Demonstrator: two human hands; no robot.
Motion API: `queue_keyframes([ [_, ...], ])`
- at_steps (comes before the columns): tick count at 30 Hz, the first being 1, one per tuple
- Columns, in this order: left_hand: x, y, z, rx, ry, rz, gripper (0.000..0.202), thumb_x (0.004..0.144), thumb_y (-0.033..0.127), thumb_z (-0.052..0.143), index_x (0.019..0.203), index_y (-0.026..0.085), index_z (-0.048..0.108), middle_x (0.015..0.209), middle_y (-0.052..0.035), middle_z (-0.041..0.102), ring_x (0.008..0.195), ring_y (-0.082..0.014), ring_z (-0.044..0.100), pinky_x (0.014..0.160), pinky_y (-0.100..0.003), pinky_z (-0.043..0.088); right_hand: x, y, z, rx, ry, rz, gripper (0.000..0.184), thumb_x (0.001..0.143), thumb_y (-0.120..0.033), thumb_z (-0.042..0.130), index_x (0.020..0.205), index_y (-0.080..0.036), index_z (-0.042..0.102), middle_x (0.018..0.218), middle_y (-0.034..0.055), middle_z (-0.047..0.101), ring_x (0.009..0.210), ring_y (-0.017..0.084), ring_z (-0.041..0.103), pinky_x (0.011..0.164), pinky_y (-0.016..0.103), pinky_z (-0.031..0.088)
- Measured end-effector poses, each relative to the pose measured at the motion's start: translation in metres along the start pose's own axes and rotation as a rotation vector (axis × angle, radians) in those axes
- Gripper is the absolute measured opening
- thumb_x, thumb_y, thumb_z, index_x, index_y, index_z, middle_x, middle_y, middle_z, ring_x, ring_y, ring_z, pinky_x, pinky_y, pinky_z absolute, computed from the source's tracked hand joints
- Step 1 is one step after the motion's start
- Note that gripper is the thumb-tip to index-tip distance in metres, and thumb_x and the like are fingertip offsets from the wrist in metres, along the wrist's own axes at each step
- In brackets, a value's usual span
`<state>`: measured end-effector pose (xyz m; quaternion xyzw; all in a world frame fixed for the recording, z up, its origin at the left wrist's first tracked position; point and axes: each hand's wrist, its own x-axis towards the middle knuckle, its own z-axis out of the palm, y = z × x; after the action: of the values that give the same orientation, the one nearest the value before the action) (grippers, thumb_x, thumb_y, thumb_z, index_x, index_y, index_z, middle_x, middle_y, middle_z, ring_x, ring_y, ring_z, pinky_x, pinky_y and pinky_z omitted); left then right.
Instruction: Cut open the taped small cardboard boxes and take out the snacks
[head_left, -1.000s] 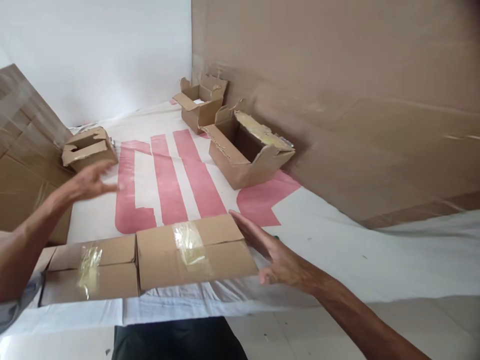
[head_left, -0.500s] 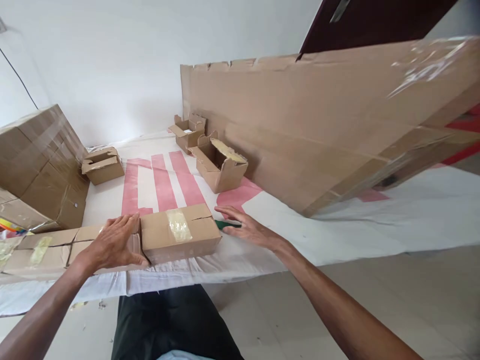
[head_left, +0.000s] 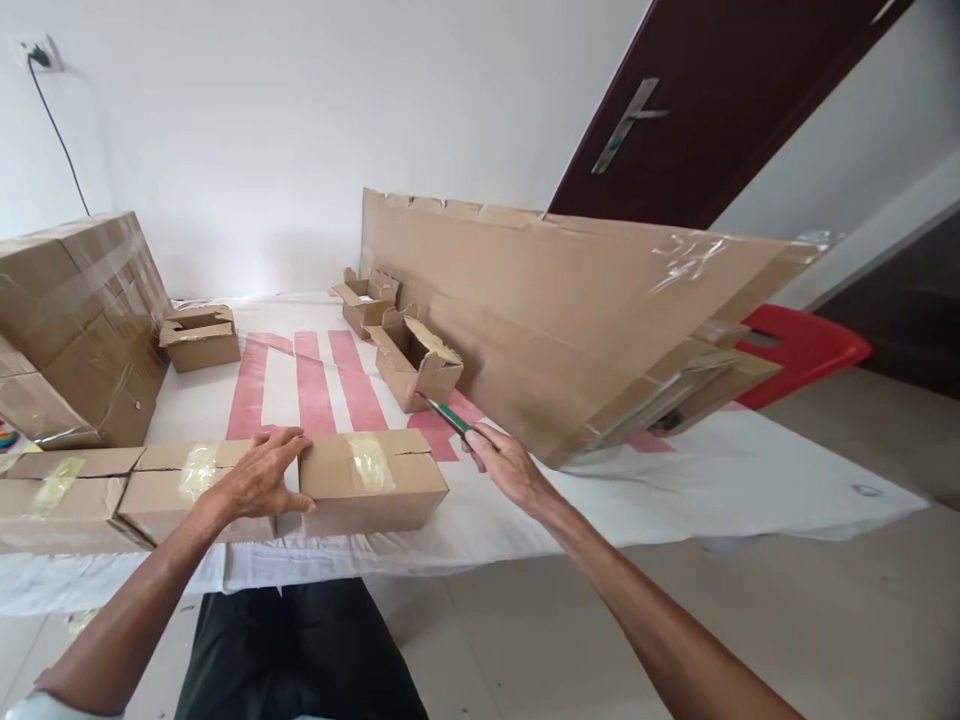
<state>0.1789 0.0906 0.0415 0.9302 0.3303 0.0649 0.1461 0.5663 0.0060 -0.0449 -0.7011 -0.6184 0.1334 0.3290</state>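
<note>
The right hand (head_left: 506, 468) has raised the green tool (head_left: 453, 419) (low beside the taped box (head_left: 375, 500) earlier), pinching it past that box's far right corner; the left hand (head_left: 262, 475), thumb spread from fingers, touches its left end: both occupied.

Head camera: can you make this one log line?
left hand: at left end of rightmost taped box | right hand: holding green tool | farther back: open cardboard boxes

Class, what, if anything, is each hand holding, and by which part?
The right hand holds a slim green tool by its near end. The left hand touches the rightmost taped box at its left end; whether it grips cannot be told.
</note>
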Motion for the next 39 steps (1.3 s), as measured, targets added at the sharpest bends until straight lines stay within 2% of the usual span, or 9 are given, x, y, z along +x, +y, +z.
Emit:
queue_keyframes([
  [1, -0.001, -0.002, 0.002, -0.02, 0.005, 0.008, 0.075, 0.075, 0.044, 0.087, 0.141, 0.022, 0.057, 0.154, -0.0189, 0.052, 0.139, -0.0411, 0.054, 0.119, -0.06, 0.035, 0.0, -0.016, -0.013, 0.08, -0.062, -0.044, 0.051, 0.105, -0.054, 0.031, 0.108, -0.02, 0.069, 0.079, 0.0046, 0.068, 0.072, 0.022, 0.062, 0.067, 0.034, 0.05],
  [3, -0.004, -0.006, 0.006, -0.042, 0.015, 0.003, 0.075, 0.076, 0.046, 0.088, 0.141, 0.022, 0.06, 0.156, -0.0193, 0.052, 0.141, -0.0406, 0.053, 0.122, -0.06, 0.031, 0.001, -0.051, -0.032, 0.21, -0.212, -0.17, 0.045, 0.102, -0.055, 0.047, 0.119, -0.022, 0.071, 0.095, 0.0056, 0.074, 0.088, 0.024, 0.067, 0.08, 0.035, 0.052],
  [5, -0.007, -0.009, 0.011, -0.055, 0.03, -0.004, 0.077, 0.075, 0.049, 0.09, 0.142, 0.023, 0.063, 0.16, -0.0203, 0.049, 0.145, -0.0408, 0.05, 0.125, -0.062, 0.026, 0.002, -0.084, -0.043, 0.219, -0.302, -0.239, 0.04, 0.1, -0.053, 0.053, 0.116, -0.024, 0.075, 0.103, 0.0055, 0.076, 0.095, 0.025, 0.067, 0.085, 0.037, 0.052],
  [7, -0.009, -0.011, 0.015, -0.069, 0.046, -0.002, 0.076, 0.074, 0.052, 0.091, 0.141, 0.026, 0.066, 0.162, -0.0199, 0.046, 0.148, -0.0415, 0.046, 0.125, -0.064, 0.024, 0.005, -0.106, -0.048, 0.181, -0.349, -0.259, 0.037, 0.098, -0.052, 0.056, 0.109, -0.024, 0.078, 0.098, 0.0051, 0.076, 0.091, 0.025, 0.066, 0.081, 0.037, 0.052],
  [9, -0.01, -0.011, 0.017, -0.08, 0.052, 0.001, 0.074, 0.073, 0.053, 0.092, 0.139, 0.029, 0.068, 0.164, -0.0181, 0.045, 0.15, -0.0426, 0.043, 0.124, -0.065, 0.026, 0.01, -0.116, -0.05, 0.136, -0.369, -0.252, 0.035, 0.096, -0.051, 0.059, 0.105, -0.025, 0.08, 0.09, 0.0046, 0.076, 0.086, 0.024, 0.065, 0.076, 0.036, 0.052],
  [16, -0.009, -0.005, 0.011, -0.12, 0.038, -0.008, 0.064, 0.075, 0.046, 0.092, 0.133, 0.027, 0.071, 0.162, -0.0178, 0.048, 0.148, -0.0434, 0.044, 0.121, -0.063, 0.033, 0.021, -0.13, -0.057, 0.043, -0.458, -0.227, 0.034, 0.095, -0.049, 0.057, 0.096, -0.024, 0.08, 0.083, 0.0023, 0.072, 0.076, 0.02, 0.058, 0.066, 0.031, 0.044],
  [25, -0.009, 0.004, 0.007, -0.159, 0.009, -0.002, 0.055, 0.074, 0.023, 0.091, 0.123, 0.025, 0.066, 0.162, -0.0186, 0.046, 0.15, -0.039, 0.043, 0.121, -0.063, 0.032, 0.028, -0.139, -0.055, 0.049, -0.522, -0.245, 0.036, 0.095, -0.047, 0.053, 0.086, -0.021, 0.075, 0.071, -0.0009, 0.06, 0.065, 0.015, 0.047, 0.059, 0.028, 0.033],
  [29, -0.007, 0.006, 0.006, -0.159, -0.004, -0.002, 0.051, 0.073, 0.016, 0.087, 0.119, 0.023, 0.063, 0.163, -0.0196, 0.045, 0.152, -0.0389, 0.041, 0.123, -0.063, 0.03, 0.033, -0.145, -0.054, 0.041, -0.547, -0.26, 0.037, 0.094, -0.048, 0.053, 0.089, -0.02, 0.076, 0.069, -0.0009, 0.061, 0.062, 0.014, 0.046, 0.058, 0.029, 0.033],
  [39, -0.007, 0.012, 0.007, -0.205, 0.017, 0.011, 0.048, 0.071, 0.013, 0.081, 0.113, 0.023, 0.059, 0.164, -0.0182, 0.045, 0.151, -0.0402, 0.044, 0.12, -0.061, 0.038, 0.044, -0.157, -0.066, -0.051, -0.656, -0.302, 0.039, 0.095, -0.048, 0.051, 0.087, -0.019, 0.077, 0.057, -0.0019, 0.056, 0.055, 0.013, 0.045, 0.054, 0.03, 0.026],
])
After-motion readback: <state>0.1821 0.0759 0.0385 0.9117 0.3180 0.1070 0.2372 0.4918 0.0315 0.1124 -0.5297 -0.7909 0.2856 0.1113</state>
